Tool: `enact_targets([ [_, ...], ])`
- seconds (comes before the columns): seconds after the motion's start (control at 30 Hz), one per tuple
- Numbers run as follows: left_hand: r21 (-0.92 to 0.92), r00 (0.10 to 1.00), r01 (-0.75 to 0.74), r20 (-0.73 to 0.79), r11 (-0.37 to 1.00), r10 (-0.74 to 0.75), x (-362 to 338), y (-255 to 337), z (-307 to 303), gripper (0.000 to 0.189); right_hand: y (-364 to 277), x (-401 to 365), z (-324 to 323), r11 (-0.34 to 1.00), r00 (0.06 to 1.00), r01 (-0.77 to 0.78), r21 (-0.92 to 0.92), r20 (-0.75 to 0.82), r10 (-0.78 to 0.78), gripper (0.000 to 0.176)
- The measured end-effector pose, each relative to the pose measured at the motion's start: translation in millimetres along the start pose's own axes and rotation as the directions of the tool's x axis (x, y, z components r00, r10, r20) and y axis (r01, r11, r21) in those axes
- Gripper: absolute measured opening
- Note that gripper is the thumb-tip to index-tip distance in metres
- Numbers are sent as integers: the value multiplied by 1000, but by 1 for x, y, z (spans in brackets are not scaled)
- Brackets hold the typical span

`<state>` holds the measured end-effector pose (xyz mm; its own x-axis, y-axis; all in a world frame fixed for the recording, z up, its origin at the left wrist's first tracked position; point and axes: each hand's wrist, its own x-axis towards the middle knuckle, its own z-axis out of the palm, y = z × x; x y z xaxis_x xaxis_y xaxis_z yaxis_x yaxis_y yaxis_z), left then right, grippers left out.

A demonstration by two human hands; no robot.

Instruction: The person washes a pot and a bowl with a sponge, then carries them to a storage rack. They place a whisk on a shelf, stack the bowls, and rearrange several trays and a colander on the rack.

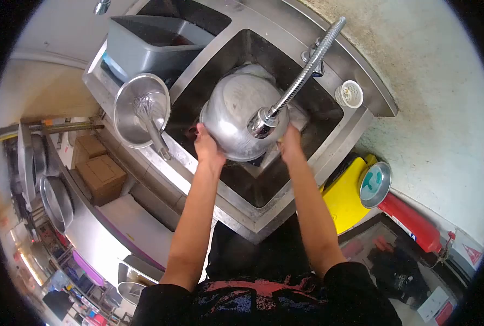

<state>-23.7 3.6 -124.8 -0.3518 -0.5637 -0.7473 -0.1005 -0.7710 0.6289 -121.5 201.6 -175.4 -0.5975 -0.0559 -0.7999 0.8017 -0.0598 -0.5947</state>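
Observation:
A large metal bowl (pixel 236 106) is turned bottom up inside the sink basin (pixel 320 106). My left hand (pixel 207 148) grips its near left side, thumb on the outside and the other fingers mostly hidden under it. On the near right side, my right hand (pixel 291 144) holds the same bowl, its fingers partly out of sight behind the wall. The spray head (pixel 262 123) of a flexible metal tap hangs over the bowl, close to my right hand. Beneath the bowl, other metal ware shows in part; I cannot make out what it is.
Left of the basin, a steel mixing bowl (pixel 123 117) with a whisk (pixel 150 122) in it sits on the sink edge. Behind that stands a grey tub (pixel 138 49). A white cup (pixel 351 94) is on the right ledge. A red fire extinguisher (pixel 413 223) lies lower right.

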Motion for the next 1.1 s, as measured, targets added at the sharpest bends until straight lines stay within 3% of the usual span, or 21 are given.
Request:
enact_targets([
  [0.03,-125,998,38,-40,991,-44,3,-7,3,49,12,-12,7,975,986,160,-153,-22,-165,42],
  [0.1,-163,998,61,11,985,-60,-15,-13,19,48,24,-64,24,881,912,358,-311,-84,-401,38],
  [0.2,174,953,-290,-32,941,300,-17,-28,26,40,49,-115,55,787,815,503,-356,-107,-570,32],
  [0.23,171,955,-286,-35,943,296,-25,-21,31,40,52,-123,61,522,620,671,-526,11,-785,31],
  [0.27,338,919,-365,-19,867,394,-33,-13,36,40,52,-127,63,191,380,750,-634,177,-908,32],
  [0.3,492,873,-431,16,756,487,-37,-6,41,42,49,-126,63,188,377,751,-633,178,-909,32],
  [0.37,520,822,-494,20,697,569,-35,0,44,43,41,-119,64,148,447,781,-607,376,-812,37],
  [0.43,556,765,-547,28,626,643,-32,10,45,44,23,-126,71,221,487,804,-552,398,-778,39],
  [0.5,692,709,-549,90,468,699,-29,21,46,44,11,-126,71,-14,401,752,-659,475,-783,40],
  [0.53,690,710,-551,94,469,698,-28,21,42,44,1,-126,72,-95,372,722,-686,500,-782,40],
  [0.6,763,699,-560,226,322,679,-24,19,38,42,-26,-119,75,-286,186,720,-632,574,-798,41],
  [0.63,762,697,-561,226,322,680,-25,18,34,42,-31,-106,79,-287,185,720,-632,574,-798,41],
  [0.67,722,704,-606,294,332,647,-26,16,28,42,-32,-88,84,257,359,924,-284,405,-841,39],
  [0.73,699,741,-614,350,366,573,-31,8,15,41,-20,-23,67,645,632,758,-98,356,-688,38],
  [0.77,701,743,-612,353,365,568,-38,4,11,41,-14,9,44,557,690,722,-411,361,-628,39],
  [0.83,429,789,-606,217,670,574,-47,0,11,41,-53,-43,42,534,822,555,-638,324,-468,35],
  [0.87,444,856,-513,207,735,473,-35,-6,-3,40,-50,-34,32,531,821,556,-640,323,-471,35],
  [0.93,466,858,-510,216,724,465,-42,-7,-8,38,-37,-19,7,199,928,371,-907,371,-39,34],
  [0.97,483,851,-522,238,703,469,-43,-6,-7,37,-35,-21,1,191,928,372,-909,371,-38,34],
  [1.03,450,855,-518,280,727,436,-46,-11,-9,35,-51,-57,3,65,918,335,-940,310,-247,30],
  [1.1,426,864,-500,308,754,399,-53,-17,-13,33,-64,-82,8,564,763,643,-518,368,-532,28],
])
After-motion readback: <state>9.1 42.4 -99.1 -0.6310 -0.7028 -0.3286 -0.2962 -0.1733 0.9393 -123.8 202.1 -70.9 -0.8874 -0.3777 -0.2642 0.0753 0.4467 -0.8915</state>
